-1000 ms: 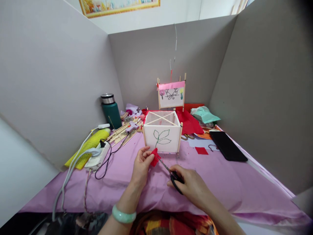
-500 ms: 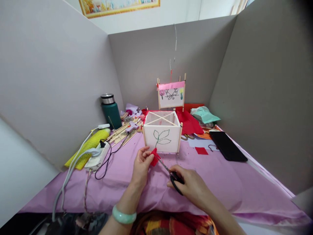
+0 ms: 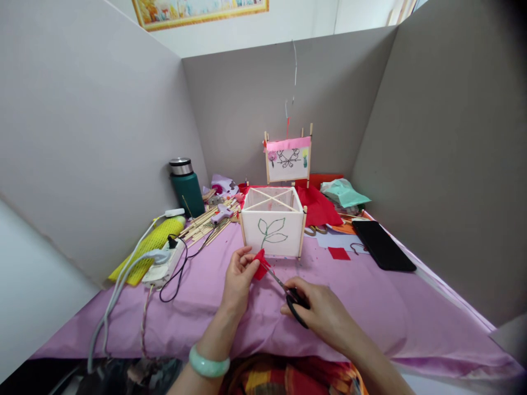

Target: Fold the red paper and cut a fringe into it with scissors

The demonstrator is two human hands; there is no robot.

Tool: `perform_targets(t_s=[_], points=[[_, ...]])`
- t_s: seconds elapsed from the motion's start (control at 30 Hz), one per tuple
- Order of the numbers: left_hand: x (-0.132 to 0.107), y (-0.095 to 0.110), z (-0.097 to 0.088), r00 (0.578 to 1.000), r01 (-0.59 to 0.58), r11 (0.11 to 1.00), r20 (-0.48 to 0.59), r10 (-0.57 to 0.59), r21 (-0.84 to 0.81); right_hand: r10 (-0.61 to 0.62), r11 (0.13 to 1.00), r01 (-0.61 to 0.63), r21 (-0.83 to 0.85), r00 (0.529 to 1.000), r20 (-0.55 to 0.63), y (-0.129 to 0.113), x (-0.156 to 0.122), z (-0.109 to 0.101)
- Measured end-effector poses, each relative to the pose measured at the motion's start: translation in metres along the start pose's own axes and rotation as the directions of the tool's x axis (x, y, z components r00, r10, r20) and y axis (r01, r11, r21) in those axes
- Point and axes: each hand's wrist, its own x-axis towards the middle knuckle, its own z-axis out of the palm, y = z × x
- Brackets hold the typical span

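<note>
My left hand (image 3: 240,275) pinches a small piece of red paper or cloth (image 3: 261,265) between thumb and fingers. In my right hand (image 3: 317,307) is a pair of black-handled scissors (image 3: 295,306), its blades pointing left and reaching the red piece. Whether the blades are fully closed is too small to tell. Just beyond both hands stands a white box-shaped lantern (image 3: 284,241) with wooden corner sticks, crossed sticks over its open top and a green leaf drawing on the front. A flat red square (image 3: 339,253) lies to the right of the lantern.
A black phone (image 3: 383,246) rests at the right. Left are a power strip (image 3: 163,269) with cables, a yellow mesh-wrapped item (image 3: 144,252), a glue gun (image 3: 222,213), wooden sticks (image 3: 201,226) and a green bottle (image 3: 187,189). Behind hangs a smaller decorated lantern (image 3: 289,162). Grey panels enclose the table.
</note>
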Motion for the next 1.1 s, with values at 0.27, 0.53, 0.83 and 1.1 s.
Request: perform_targets(t_s=[0.27,0.53,0.83,1.1], points=[[-0.0016,0.0017,0.001,1.0,0.006,1.0,0.007,-0.006,0.0,-0.009,1.0,0.009,-0.017,1.0,-0.006,0.0012,0.0022,0.0005],[-0.0009,0.0011,0.0006,1.0,0.022,0.999,0.003,-0.022,-0.03,-0.005,0.999,0.004,-0.043,1.0,-0.02,0.003,0.0028,0.0035],[0.0003,0.0018,-0.0001,1.0,0.029,0.998,0.013,-0.029,-0.048,0.012,0.999,-0.014,-0.044,0.999,-0.031,0.0028,0.0042,0.0046],[-0.0014,0.0023,0.0,0.999,0.032,0.998,0.0,-0.032,-0.06,-0.006,0.999,0.005,-0.032,0.999,-0.042,0.0042,0.0032,0.0047]])
